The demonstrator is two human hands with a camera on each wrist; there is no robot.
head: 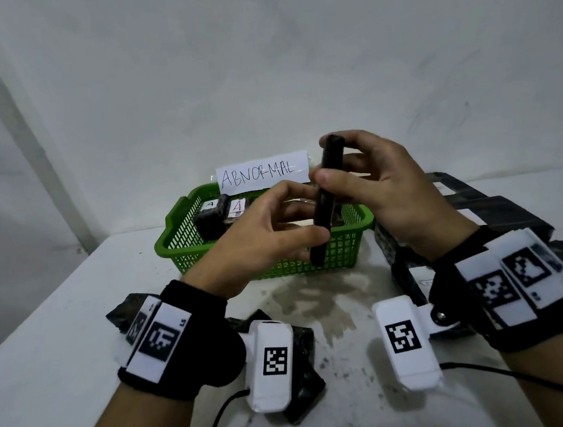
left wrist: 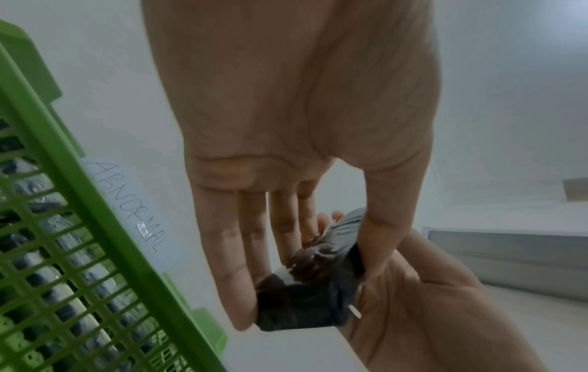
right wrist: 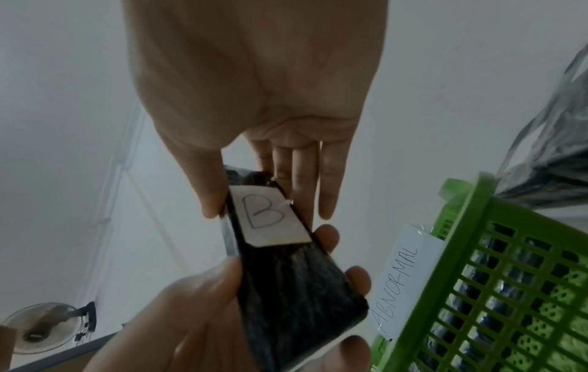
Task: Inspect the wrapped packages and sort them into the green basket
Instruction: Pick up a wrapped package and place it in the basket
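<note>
A flat black wrapped package (head: 328,205) is held on edge above the green basket (head: 177,244). My left hand (head: 314,215) grips its lower end between thumb and fingers. My right hand (head: 327,159) pinches its upper end. In the right wrist view a white label marked "B" (right wrist: 268,216) shows on the package (right wrist: 286,289). The left wrist view shows the package's (left wrist: 305,299) crumpled end between my fingers (left wrist: 229,264). The basket carries a paper sign reading "ABNORMAL" (head: 262,173) and holds black packages with "A" labels (head: 213,218).
More black wrapped packages are stacked at the right of the white table (head: 500,216). Others lie near my left wrist (head: 121,313) and under it (head: 306,383). A dark smudge (head: 316,299) marks the table in front of the basket. A white wall rises close behind.
</note>
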